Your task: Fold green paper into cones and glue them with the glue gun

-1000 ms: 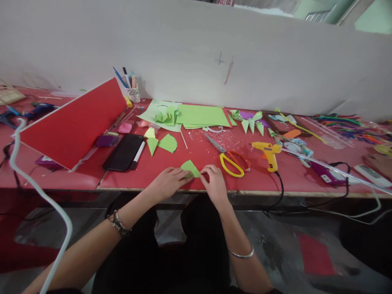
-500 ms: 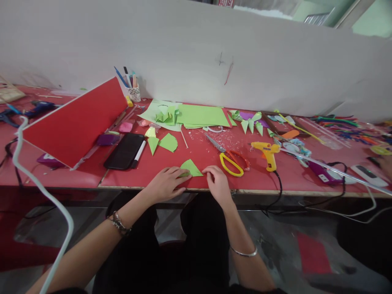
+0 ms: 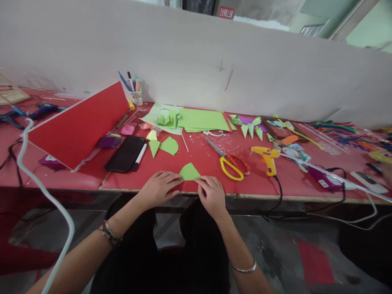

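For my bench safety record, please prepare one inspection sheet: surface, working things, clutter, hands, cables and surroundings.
Surface: red tabletop, pale scraps near the scissors
Job's things: green paper piece, near the front edge
Clutter: scissors and yellow glue gun right; phone and marker left
Hands: left hand at the paper's left corner, right hand at its right corner, grip unclear
Cables: black cord from the glue gun drops over the table edge; white cable at left
Surroundings: pale partition behind; another person's hand, partly visible, far right
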Motion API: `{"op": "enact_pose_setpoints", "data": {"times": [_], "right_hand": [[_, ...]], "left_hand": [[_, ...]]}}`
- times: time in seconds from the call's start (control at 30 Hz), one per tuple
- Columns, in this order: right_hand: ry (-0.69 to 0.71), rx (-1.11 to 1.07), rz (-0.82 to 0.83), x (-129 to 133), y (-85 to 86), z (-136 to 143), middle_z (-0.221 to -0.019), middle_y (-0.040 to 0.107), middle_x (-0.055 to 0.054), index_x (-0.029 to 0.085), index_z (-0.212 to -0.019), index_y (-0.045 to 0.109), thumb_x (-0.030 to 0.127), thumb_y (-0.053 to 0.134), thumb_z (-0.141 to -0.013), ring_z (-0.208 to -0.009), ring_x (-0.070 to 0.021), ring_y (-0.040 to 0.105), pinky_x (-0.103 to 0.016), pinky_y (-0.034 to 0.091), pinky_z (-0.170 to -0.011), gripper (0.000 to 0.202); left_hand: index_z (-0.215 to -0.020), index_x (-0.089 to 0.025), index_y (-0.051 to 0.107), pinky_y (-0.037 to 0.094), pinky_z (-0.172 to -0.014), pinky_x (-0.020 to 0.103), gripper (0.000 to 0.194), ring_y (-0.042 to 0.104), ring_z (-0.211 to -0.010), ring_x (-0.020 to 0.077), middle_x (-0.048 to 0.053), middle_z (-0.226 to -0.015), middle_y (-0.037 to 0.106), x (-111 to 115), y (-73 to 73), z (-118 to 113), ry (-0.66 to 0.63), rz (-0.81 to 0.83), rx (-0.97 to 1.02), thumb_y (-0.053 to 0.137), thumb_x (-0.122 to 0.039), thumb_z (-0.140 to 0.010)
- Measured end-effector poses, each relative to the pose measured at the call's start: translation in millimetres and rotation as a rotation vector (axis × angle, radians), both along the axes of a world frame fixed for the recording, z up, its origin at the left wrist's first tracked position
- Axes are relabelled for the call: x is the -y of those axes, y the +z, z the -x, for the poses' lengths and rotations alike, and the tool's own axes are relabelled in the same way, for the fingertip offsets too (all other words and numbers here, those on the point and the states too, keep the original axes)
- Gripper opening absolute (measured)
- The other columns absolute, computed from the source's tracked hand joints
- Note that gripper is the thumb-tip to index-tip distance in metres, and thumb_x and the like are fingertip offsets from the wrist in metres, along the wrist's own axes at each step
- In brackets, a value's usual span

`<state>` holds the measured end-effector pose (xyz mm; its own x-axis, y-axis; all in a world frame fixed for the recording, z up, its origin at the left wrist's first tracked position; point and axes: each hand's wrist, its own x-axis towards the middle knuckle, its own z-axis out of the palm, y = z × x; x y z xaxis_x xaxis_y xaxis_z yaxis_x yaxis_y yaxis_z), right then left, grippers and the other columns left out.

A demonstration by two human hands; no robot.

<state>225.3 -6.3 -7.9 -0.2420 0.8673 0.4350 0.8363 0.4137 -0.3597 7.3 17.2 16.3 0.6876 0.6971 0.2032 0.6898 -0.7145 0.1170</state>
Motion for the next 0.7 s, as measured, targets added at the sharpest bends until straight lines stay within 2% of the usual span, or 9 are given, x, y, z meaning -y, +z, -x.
{"op": "enact_pose_setpoints", "data": {"times": [0.17,0.33,0.47,0.6,0.7], "right_hand": [[-0.01,0.009,-0.018,0.6,-0.7,0.6,-0.096,0.062,-0.005,0.023,-0.101,0.063,0.018,0.044,-0.083,-0.092,-0.0185,0.05,-0.032,0.038,-0.079,0.027],[-0.031,0.024,0.006,5.2,0.5,10.6,-0.09,0.058,-0.008,0.017,-0.105,0.062,0.017,0.042,-0.083,-0.087,-0.0201,0.049,-0.033,0.041,-0.078,0.029],[-0.096,-0.03,0.071,11.6,3.9,27.0,-0.084,0.055,-0.009,0.015,-0.102,0.061,0.019,0.043,-0.082,-0.082,-0.0214,0.05,-0.035,0.043,-0.075,0.028],[0.064,-0.296,0.13,7.6,11.0,24.0,-0.087,0.059,-0.007,0.018,-0.094,0.062,0.015,0.038,-0.083,-0.084,-0.018,0.053,-0.032,0.045,-0.076,0.026],[0.155,-0.31,0.114,-1.9,15.5,5.4,-0.11,0.057,-0.007,0.02,-0.107,0.057,0.01,0.035,-0.081,-0.105,-0.0185,0.049,-0.036,0.041,-0.091,0.036]], "left_hand": [[-0.111,-0.026,0.057,0.039,-0.086,0.033,0.028,0.054,-0.1,0.0173,0.001,-0.112,0.061,-2.1,10.3,7.6,-0.006,-0.017,0.002,0.04,-0.033,-0.089],[-0.09,-0.02,0.062,0.041,-0.083,0.034,0.021,0.056,-0.093,0.0179,0.004,-0.102,0.061,-4.1,12.1,-9.6,0.034,-0.059,0.05,0.042,-0.024,-0.087],[-0.114,-0.019,0.051,0.043,-0.083,0.034,0.03,0.052,-0.102,0.0207,0.008,-0.115,0.054,2.1,2.5,-28.6,0.102,-0.038,0.09,0.043,-0.026,-0.086],[-0.124,-0.024,0.042,0.036,-0.096,0.039,0.039,0.045,-0.113,0.0214,0.004,-0.125,0.05,3.1,-4.8,-31.0,0.019,0.036,0.067,0.044,-0.033,-0.087],[-0.123,-0.023,0.043,0.03,-0.101,0.041,0.04,0.044,-0.117,0.0209,0.004,-0.128,0.049,-0.9,-4.6,-22.3,-0.029,0.079,0.065,0.045,-0.038,-0.086]]}}
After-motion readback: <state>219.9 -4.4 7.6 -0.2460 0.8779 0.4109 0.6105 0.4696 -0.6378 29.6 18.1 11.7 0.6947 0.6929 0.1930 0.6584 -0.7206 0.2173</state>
